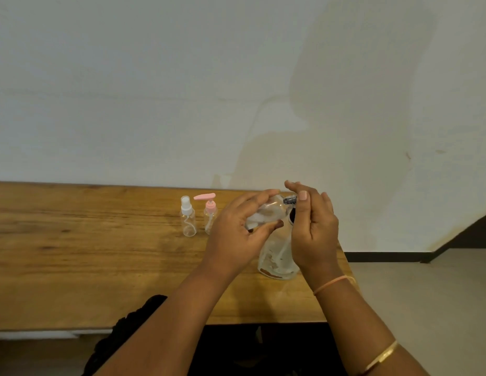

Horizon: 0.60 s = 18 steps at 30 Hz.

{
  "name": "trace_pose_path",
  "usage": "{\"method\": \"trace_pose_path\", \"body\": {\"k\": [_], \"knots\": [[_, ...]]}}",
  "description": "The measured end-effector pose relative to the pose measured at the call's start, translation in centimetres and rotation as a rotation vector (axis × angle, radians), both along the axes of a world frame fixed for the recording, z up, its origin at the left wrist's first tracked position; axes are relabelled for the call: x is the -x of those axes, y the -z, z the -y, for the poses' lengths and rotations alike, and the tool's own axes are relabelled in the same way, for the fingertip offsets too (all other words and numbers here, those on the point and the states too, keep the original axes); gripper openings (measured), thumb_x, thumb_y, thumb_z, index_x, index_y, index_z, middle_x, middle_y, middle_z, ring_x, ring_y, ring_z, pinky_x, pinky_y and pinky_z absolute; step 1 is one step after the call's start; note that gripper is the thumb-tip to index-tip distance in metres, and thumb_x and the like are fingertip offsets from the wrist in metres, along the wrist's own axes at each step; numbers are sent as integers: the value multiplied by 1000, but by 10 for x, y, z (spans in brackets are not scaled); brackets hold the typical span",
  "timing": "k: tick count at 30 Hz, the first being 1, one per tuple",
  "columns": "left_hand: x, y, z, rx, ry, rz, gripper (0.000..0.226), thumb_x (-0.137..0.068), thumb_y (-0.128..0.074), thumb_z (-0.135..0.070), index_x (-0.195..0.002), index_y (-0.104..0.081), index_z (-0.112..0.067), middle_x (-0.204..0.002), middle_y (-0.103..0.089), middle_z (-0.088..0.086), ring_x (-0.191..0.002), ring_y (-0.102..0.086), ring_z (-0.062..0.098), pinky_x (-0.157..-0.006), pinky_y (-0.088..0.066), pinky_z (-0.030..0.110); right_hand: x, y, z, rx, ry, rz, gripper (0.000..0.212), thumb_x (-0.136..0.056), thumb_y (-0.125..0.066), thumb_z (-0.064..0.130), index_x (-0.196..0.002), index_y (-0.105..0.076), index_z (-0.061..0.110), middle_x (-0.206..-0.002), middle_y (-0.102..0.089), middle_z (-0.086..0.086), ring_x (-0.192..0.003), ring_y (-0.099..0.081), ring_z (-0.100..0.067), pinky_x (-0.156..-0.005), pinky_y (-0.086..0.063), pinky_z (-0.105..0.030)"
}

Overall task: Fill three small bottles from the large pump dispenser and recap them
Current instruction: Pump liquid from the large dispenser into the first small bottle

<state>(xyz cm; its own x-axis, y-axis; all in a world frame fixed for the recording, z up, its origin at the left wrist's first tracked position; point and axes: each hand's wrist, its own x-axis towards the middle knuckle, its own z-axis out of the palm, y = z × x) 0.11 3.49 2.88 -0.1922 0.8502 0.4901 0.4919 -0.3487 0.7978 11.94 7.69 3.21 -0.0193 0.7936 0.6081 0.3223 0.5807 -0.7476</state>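
Plain indoor room, looks domestic; exact room type can't be told.

Reference point is the left hand (236, 232) gripping a small clear bottle (266, 213). Under the grip: worn wood-grain table (73, 253), running up to the wall. Behind and above the grip: bare off-white painted wall (155, 77), with big brownish damp stains (345, 158) up and to the right. Right of and below the grip: dark skirting (385, 257), pale floor (426, 294). Just left of the grip, standing on the table: travel-size toiletry bottles, a spray-top bottle (188, 217) and a pink-pump bottle (210, 213).
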Motion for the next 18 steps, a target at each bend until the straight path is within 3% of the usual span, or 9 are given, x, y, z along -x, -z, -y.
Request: {"method": "trace_pose_path", "body": {"k": [4,8,13,18], "knots": [[-2,-2,2,-33,1,21,56,-76,-77,-20,-117,-51,-48,-111,-58,-23,-107,-53,-7,-88,-40,4,-2,-4,3,60,-55,-100,29,-96,-32,41,-108,-58,42,-111,-63,23,-117,-55,-10,-100,-41,-53],[-4,-5,2,-89,-9,-6,53,-76,-73,-26,-123,-53,-39,-112,-58,-23,-108,-53,-8,-89,-39,4,-2,-13,5,78,-106,-166,31,-94,-32,42,-110,-59,38,-117,-65,8,-122,-53,-13,-100,-45,-44],[-2,-2,-2,-43,11,33,51,-75,-73,-26,-121,-55,-40,-112,-61,-18,-108,-54,-6,-89,-40,5,0,-4,-1,65,-68,-119,36,-96,-32,40,-111,-61,26,-109,-67,6,-107,-60,-18,-88,-50,-48],[-3,-1,1,10,21,75,57,-75,-77,-17,-115,-52,-49,-111,-61,-18,-107,-55,-6,-85,-40,3,-3,1,0,78,-77,-107,34,-95,-32,40,-110,-60,29,-108,-65,10,-109,-59,-12,-92,-49,-44]]}}
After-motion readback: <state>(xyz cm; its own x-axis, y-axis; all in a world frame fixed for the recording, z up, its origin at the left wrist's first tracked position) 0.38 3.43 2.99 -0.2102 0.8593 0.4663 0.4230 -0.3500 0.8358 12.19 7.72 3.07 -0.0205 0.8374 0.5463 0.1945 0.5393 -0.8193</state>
